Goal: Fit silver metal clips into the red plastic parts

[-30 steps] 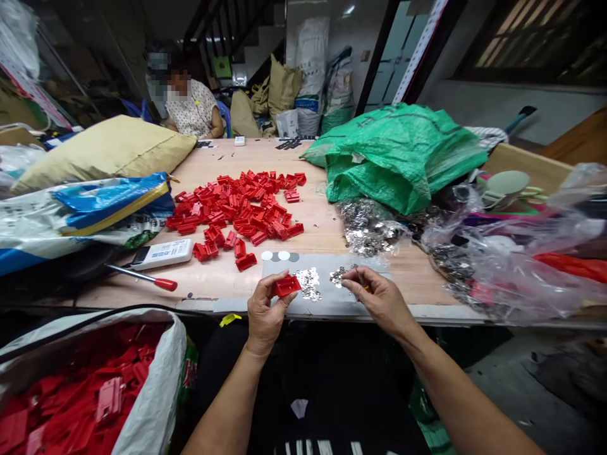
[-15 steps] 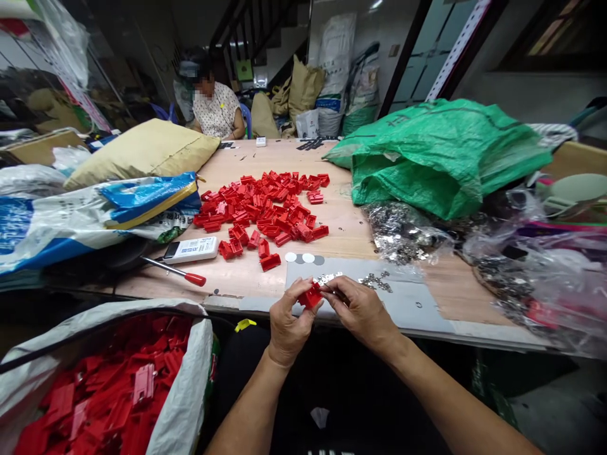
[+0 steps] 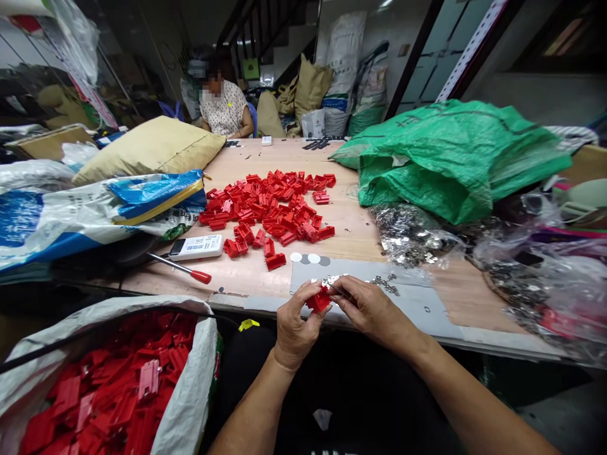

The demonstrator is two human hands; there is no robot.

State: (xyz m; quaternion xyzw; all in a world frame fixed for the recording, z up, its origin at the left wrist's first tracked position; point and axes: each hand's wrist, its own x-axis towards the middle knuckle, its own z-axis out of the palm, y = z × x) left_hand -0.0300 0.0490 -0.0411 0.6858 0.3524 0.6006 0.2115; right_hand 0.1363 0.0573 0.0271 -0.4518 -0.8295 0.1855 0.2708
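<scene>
My left hand (image 3: 294, 325) pinches a small red plastic part (image 3: 318, 299) at the table's near edge. My right hand (image 3: 372, 309) meets it from the right, fingers pressed together on the same part; whatever small metal piece it may carry is hidden. Just beyond the hands, tiny silver metal pieces (image 3: 385, 283) lie scattered on a grey sheet (image 3: 422, 306). A heap of like red parts (image 3: 270, 208) covers the middle of the wooden table (image 3: 246, 275).
A white sack of red parts (image 3: 109, 385) stands at lower left. A red-handled screwdriver (image 3: 183, 270) and white remote (image 3: 196, 247) lie left. A green bag (image 3: 441, 158), bags of metal pieces (image 3: 410, 234), and sacks (image 3: 95, 202) crowd the sides. Another person (image 3: 220, 104) sits at the far end.
My right hand left the metal pieces on the grey sheet and came to the red part in my left hand. Both hands now work together at the table edge.
</scene>
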